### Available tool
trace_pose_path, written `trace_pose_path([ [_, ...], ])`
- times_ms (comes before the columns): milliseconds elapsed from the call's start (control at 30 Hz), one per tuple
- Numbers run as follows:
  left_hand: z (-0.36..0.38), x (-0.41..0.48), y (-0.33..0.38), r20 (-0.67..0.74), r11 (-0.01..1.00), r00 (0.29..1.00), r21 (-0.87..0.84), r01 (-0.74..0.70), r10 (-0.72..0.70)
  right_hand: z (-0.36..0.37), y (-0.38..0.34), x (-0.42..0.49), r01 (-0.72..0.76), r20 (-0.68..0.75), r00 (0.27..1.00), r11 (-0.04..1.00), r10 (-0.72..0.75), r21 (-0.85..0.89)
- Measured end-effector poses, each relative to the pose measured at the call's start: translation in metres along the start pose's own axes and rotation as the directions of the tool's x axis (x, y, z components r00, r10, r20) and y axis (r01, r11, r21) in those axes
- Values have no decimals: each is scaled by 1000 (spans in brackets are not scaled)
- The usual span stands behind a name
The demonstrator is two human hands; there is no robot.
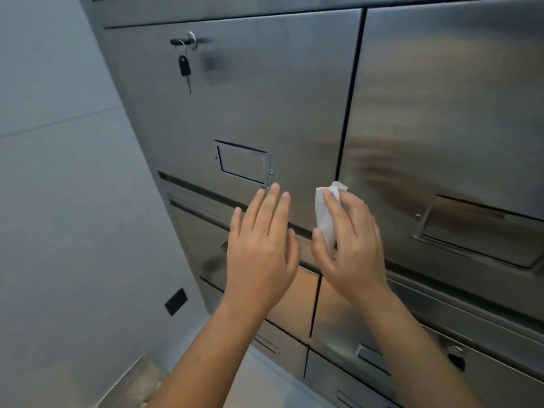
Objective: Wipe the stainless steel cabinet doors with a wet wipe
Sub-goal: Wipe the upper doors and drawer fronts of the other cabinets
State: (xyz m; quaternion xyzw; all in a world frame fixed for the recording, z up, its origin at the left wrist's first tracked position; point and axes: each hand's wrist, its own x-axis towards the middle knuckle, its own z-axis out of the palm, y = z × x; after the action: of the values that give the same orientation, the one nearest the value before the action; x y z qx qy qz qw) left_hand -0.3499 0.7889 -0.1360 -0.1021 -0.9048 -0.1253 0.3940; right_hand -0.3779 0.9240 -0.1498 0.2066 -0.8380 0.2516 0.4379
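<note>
Wipe (325, 214), mid-frame, looks soft and light, pinched by the right hand (350, 248). Left hand (262, 245) is flat, holding nothing. A bunched hold should rub the steel cabinet door (265, 107) best.

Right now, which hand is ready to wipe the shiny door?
The right hand: it pinches the wet wipe, held up in front of the steel door near its seam. The left hand is flat, fingers straight, and holds nothing.
</note>
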Motion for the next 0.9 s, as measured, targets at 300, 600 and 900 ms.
trace_pose_path([
  [300, 6, 45, -25, -118, 985, 988, -132, -112, 97, 7, -8, 38, 19, -62, 998, 992, -28, -128],
  [600, -8, 101, -48, -235, 868, 913, -302, -395, 334, -15, -38, 83, -8, -188, 979, 904, -80, -427],
  [900, -34, 161, -45, -391, 733, 810, -368, -573, 437, -59, -58, 126, -140, -316, 946, 785, -74, -603],
])
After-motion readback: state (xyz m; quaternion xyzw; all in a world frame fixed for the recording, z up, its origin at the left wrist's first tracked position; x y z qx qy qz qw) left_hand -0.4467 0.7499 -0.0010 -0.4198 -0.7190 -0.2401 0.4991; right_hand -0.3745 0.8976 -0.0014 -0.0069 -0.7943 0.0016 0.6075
